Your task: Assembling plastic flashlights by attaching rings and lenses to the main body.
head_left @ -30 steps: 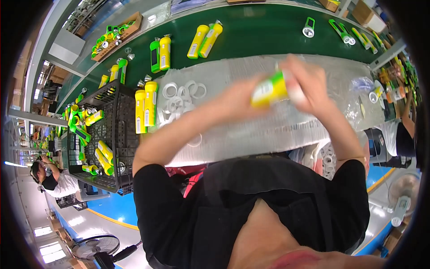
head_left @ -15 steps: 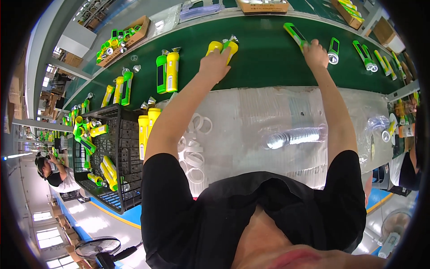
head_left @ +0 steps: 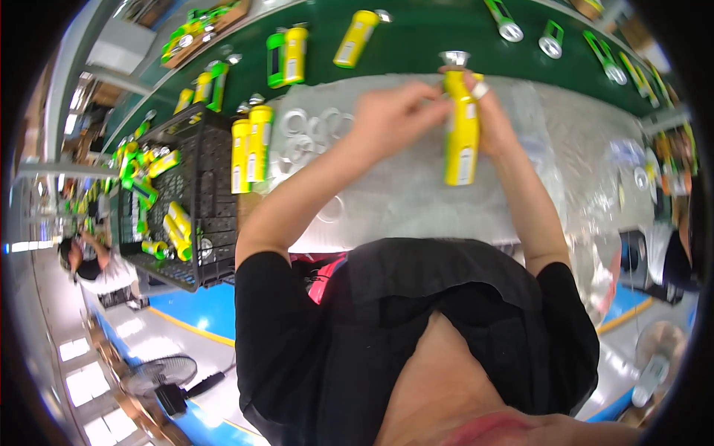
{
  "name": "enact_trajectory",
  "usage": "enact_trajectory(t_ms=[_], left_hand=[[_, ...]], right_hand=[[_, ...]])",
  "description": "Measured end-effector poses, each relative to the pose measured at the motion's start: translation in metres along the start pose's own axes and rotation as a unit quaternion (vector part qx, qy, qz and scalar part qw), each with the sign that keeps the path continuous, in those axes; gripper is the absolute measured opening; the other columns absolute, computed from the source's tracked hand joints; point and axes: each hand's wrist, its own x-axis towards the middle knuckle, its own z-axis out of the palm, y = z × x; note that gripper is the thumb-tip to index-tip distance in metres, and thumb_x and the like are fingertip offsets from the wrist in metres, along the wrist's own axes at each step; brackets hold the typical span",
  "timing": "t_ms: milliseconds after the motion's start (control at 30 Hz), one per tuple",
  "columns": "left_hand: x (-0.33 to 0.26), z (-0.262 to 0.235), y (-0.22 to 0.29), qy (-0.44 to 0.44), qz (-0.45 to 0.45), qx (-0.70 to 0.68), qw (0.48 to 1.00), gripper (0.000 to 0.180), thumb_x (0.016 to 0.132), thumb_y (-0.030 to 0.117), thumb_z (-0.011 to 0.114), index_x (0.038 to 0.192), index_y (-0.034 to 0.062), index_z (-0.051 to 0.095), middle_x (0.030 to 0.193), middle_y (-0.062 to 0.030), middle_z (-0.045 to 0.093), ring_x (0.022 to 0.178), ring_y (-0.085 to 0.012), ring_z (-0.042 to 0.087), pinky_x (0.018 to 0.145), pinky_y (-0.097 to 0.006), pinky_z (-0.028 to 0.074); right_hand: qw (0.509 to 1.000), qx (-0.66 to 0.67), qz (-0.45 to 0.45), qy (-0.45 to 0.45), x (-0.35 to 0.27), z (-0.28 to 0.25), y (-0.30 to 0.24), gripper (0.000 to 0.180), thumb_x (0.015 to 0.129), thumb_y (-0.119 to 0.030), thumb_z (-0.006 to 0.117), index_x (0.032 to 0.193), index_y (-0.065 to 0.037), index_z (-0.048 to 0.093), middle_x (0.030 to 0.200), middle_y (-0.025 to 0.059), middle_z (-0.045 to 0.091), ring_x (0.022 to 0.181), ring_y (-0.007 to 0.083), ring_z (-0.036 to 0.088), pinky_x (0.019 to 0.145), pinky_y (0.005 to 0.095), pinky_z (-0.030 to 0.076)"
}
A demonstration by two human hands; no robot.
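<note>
A yellow-and-green flashlight is held upright in front of me, its flared silver reflector at the top. My right hand wraps it from the right side, and a narrow white ring shows at its fingers. My left hand comes from the left with bent fingers closed at the flashlight's neck; motion blurs the fingertips. Beyond my hands, another yellow flashlight lies on the green bench, and a green one lies farther right.
Several white rings lie on the plastic-covered work surface. Two yellow flashlights stand beside a black crate holding more of them. Other flashlights line the green bench. A fan stands at lower left; a person is at far left.
My left hand has left the bench's yellow flashlights, and one flashlight is now held close to me. My right hand has let go of the green flashlight and come nearer. The view has shifted.
</note>
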Motion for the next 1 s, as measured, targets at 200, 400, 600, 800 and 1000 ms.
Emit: enact_trajectory(t_ms=[200,400,600,800,1000], left_hand=[[-0.020,-0.008,0.010,-0.033,0.087,-0.190,0.977,0.035,0.099,0.028,0.056,0.126,0.0068,0.061,0.116,-0.0057,0.064,0.099,-0.0149,0.059,0.090,-0.030,0.047],[-0.064,0.003,0.012,-0.027,0.063,-0.209,0.976,0.047,0.106,0.035,0.033,0.107,0.0006,0.064,0.106,-0.0080,0.064,0.087,-0.0125,0.057,0.075,-0.025,0.046],[-0.085,0.020,0.033,0.011,0.143,-0.206,0.968,0.032,0.101,0.025,0.041,0.104,0.0047,0.066,0.115,-0.0104,0.066,0.110,-0.0326,0.060,0.095,-0.042,0.044],[-0.078,0.046,0.036,0.043,0.203,-0.059,0.977,0.032,0.095,0.021,0.045,0.116,0.0046,0.062,0.124,-0.0133,0.062,0.119,-0.0351,0.055,0.102,-0.045,0.036],[-0.057,0.082,-0.019,0.083,0.056,0.071,0.992,0.057,0.082,0.034,0.073,0.124,0.0000,0.057,0.119,-0.0189,0.060,0.110,-0.0372,0.055,0.094,-0.044,0.043]], right_hand=[[0.983,-0.091,0.097,-0.129,-0.089,0.051,0.021,0.069,0.082,-0.049,0.069,0.128,-0.006,0.044,0.087,0.0101,0.057,0.062,0.0189,0.061,0.055,0.0299,0.049],[0.982,-0.132,0.083,-0.108,-0.119,0.060,0.028,0.052,0.092,-0.039,0.062,0.127,-0.006,0.043,0.096,0.0101,0.060,0.072,0.0173,0.062,0.069,0.0328,0.050],[0.988,-0.133,0.045,-0.069,-0.127,0.067,0.043,0.046,0.098,-0.033,0.057,0.129,-0.006,0.040,0.104,0.0098,0.060,0.074,0.0164,0.063,0.066,0.0313,0.051],[0.998,-0.061,0.032,0.011,-0.133,0.053,0.046,0.046,0.098,-0.033,0.057,0.132,-0.008,0.041,0.097,0.0096,0.061,0.069,0.0171,0.061,0.061,0.0307,0.049],[0.992,0.003,-0.023,0.123,-0.138,0.022,0.028,0.037,0.099,-0.032,0.053,0.127,-0.008,0.049,0.091,0.0113,0.061,0.066,0.0179,0.060,0.061,0.0304,0.048]])
